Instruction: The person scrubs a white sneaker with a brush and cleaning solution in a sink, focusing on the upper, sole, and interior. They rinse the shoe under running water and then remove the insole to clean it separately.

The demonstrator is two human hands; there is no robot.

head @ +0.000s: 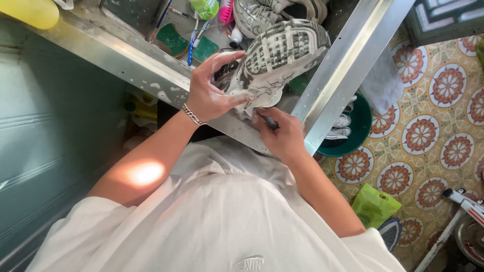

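The left hand point(209, 90) grips a soapy grey-and-white sneaker point(275, 60) by its heel end, fingers curled over the collar and thumb along the side, holding it tilted over the metal sink point(348, 60) so the sole faces up toward the camera. The right hand point(282, 133) sits just below the shoe at the sink's near edge, closed around a thin dark handle point(269, 121), most likely a small brush (its working end is hidden under the shoe, so I cannot tell for sure). Suds coat the left hand's fingers and the shoe's side.

The sneaker looks light but awkward: a stiff rubber sole with deep tread, soft mesh and padded sides above it, and all of it wet and slick with lather. The firmest hold is probably where the left hand has it now, pinching the heel, or a grasp across the sole's narrow middle; the soft upper would likely give and slide under wet fingers.

In the sink behind lie a second sneaker point(254, 15), green sponges point(174, 39), a pink brush point(225, 11) and a toothbrush point(193, 43). On the patterned tile floor point(448, 85) to the right stand a teal basin point(360, 126) with more shoes in it and a green bag point(374, 204).
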